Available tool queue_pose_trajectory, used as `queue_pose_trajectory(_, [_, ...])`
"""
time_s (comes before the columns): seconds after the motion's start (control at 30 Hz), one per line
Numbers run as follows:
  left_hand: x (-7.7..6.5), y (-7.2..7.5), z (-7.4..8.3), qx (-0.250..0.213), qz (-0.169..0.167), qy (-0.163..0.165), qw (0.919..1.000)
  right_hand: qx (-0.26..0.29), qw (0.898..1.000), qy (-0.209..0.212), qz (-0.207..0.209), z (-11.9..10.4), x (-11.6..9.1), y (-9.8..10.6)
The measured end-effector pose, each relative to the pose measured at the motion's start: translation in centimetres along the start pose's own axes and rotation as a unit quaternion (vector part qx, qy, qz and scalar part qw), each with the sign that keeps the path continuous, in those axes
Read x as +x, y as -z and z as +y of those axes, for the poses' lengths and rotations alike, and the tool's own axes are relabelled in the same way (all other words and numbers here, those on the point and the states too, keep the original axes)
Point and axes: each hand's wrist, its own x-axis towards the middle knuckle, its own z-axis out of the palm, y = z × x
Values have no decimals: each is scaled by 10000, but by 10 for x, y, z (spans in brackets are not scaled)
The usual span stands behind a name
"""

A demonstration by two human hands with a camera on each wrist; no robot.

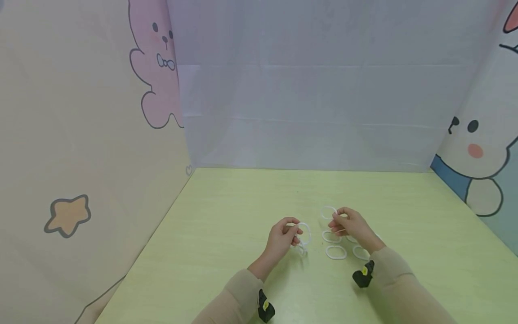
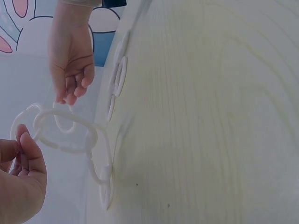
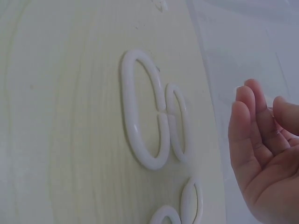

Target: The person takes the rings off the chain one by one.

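Thumb and fingers of my left hand (image 1: 281,237) pinch a white oval plastic link. From it hangs a short chain of white links (image 2: 60,112), well seen in the left wrist view, its lower end close to the table. My right hand (image 1: 353,226) pinches another white link (image 1: 328,206) at its fingertips; the left wrist view shows this link (image 2: 65,131) just beyond the chain, while in the right wrist view the fingers hide it. Under and beside the right hand, several loose links (image 3: 129,102) lie flat on the table. One has a visible gap in its side.
The pale yellow-green wood-grain table (image 1: 234,202) has a plain light curtain (image 1: 307,99) behind it. Cartoon-printed cloth (image 1: 101,121) hangs at the left and right. Dark wrist mounts (image 1: 363,275) sit on both sleeves.
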Motion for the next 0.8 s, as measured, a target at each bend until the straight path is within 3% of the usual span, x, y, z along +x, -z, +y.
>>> queue_pose_trajectory(0.8, [0, 4, 0, -37, 19, 0, 10000, -189, 9989, -408, -157, 12, 13, -8])
